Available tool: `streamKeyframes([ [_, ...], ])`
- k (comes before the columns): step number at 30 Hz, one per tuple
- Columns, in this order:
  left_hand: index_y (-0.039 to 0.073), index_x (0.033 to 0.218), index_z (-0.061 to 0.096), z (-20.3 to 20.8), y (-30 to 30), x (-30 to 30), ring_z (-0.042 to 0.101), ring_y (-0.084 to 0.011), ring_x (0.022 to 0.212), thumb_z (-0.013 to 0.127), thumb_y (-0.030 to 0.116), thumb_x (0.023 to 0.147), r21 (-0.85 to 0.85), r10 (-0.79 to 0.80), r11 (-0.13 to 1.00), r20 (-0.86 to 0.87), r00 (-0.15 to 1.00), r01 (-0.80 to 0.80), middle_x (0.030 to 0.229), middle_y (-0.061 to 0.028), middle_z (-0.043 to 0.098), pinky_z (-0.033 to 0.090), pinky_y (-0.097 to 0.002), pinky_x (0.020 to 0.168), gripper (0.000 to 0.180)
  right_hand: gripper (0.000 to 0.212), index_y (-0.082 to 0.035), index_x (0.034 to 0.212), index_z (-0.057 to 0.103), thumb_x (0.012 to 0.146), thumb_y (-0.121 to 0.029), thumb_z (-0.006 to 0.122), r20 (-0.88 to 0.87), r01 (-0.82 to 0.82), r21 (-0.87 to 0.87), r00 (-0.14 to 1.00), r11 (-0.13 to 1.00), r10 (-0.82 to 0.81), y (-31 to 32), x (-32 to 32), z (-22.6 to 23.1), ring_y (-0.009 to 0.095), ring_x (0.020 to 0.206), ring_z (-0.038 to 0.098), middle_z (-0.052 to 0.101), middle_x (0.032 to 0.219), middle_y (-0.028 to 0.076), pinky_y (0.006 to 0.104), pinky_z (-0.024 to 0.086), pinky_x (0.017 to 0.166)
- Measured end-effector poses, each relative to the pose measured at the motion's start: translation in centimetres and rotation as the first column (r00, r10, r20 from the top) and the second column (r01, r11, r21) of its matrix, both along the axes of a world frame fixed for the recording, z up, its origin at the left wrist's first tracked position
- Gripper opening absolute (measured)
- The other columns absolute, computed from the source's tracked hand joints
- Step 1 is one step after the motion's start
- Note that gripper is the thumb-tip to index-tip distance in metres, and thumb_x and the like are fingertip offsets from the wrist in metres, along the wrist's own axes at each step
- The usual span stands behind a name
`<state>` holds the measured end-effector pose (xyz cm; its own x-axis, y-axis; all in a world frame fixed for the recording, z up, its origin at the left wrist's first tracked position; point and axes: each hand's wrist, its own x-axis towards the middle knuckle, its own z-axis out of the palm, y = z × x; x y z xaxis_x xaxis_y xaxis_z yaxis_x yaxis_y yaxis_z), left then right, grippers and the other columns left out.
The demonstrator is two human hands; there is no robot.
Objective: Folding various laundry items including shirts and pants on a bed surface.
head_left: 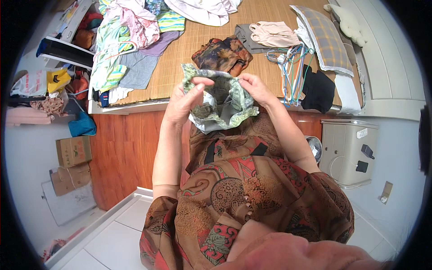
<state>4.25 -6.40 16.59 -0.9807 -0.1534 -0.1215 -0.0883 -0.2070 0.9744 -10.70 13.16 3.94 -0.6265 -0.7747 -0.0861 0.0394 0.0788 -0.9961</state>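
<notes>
left hand (181, 102): grasping the green patterned garment (241, 102) at its left side
right hand (257, 91): pinching its upper right rim
green patterned garment: stretched between both hands, by the bed's (173, 74) near edge
dark folded cloth (222, 54): lying just beyond
near right corner: colourful hangers (292, 74), beside black cloth (318, 90)

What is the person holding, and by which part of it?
A green patterned garment, by its open edge: left hand at the left side, right hand at the right.
</notes>
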Motion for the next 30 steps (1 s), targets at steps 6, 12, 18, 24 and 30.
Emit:
streamKeyframes([
  [6, 0.004, 0.102, 0.064, -2.2, -1.9, 0.2, 0.04, -0.0027, 0.056, 0.067, 0.022, 0.084, -0.052, 0.183, 0.982, 0.039, 0.982, -0.18, 0.062, 0.0069, 0.047, 0.032, -0.0202, 0.052, 0.026, 0.026, 0.003, 0.115, 0.052, 0.095, -0.013, 0.046, 0.555, 0.082, -0.475, 0.801, 0.876, 0.226, 0.0, 1.0, 4.6, 0.016, 0.101, 0.059, 0.061, 0.111, 0.01, 0.0298, 0.047, 0.09],
  [12, 0.001, 0.127, 0.045, -4.0, -0.3, 0.1, 0.049, -0.0176, 0.108, 0.073, 0.016, 0.077, -0.22, -0.022, 0.975, -0.143, 0.99, -0.01, 0.116, -0.0077, 0.053, 0.039, -0.0318, 0.095, 0.059, 0.038, 0.004, 0.127, 0.044, 0.093, -0.013, 0.045, 0.585, 0.122, -0.666, 0.697, 0.736, 0.414, -0.5, 3.0, 8.7, 0.019, 0.109, 0.057, 0.056, 0.121, 0.014, 0.0327, 0.045, 0.096],
  [18, 0.001, 0.13, 0.042, -4.7, 1.4, -0.4, 0.044, -0.0242, 0.12, 0.07, 0.016, 0.076, -0.377, -0.181, 0.924, -0.277, 0.944, 0.067, 0.128, -0.0113, 0.048, 0.032, -0.0349, 0.104, 0.063, 0.045, 0.005, 0.131, 0.039, 0.093, -0.018, 0.047, 0.493, 0.044, -0.782, 0.653, 0.622, 0.574, -1.3, 5.4, 10.5, 0.02, 0.111, 0.055, 0.054, 0.125, 0.015, 0.0337, 0.044, 0.097],
  [24, 0.0, 0.118, 0.055, -2.1, 0.9, 0.8, 0.06, -0.0253, 0.103, 0.064, 0.021, 0.084, 0.598, 0.0, 0.801, -0.011, 1.0, 0.007, 0.11, -0.0122, 0.063, 0.047, -0.0395, 0.093, 0.041, 0.034, 0.002, 0.119, 0.054, 0.091, -0.017, 0.051, 0.739, 0.344, -0.5, 0.648, 0.795, 0.184, 1.9, 0.5, 8.3, 0.02, 0.099, 0.062, 0.062, 0.112, 0.012, 0.0339, 0.049, 0.09],
  [30, 0.002, 0.126, 0.049, -3.2, 0.3, -0.2, 0.056, -0.0278, 0.111, 0.04, 0.035, 0.098, 0.914, -0.035, 0.338, -0.228, 0.973, 0.226, 0.12, -0.0141, 0.058, 0.041, -0.0429, 0.1, 0.045, 0.026, 0.002, 0.094, 0.06, 0.096, -0.021, 0.048, 0.074, 0.46, -0.159, 0.888, 0.874, -0.454, 0.3, 0.8, 5.0, 0.01, 0.075, 0.058, 0.063, 0.086, 0.005, 0.0239, 0.048, 0.067],
])
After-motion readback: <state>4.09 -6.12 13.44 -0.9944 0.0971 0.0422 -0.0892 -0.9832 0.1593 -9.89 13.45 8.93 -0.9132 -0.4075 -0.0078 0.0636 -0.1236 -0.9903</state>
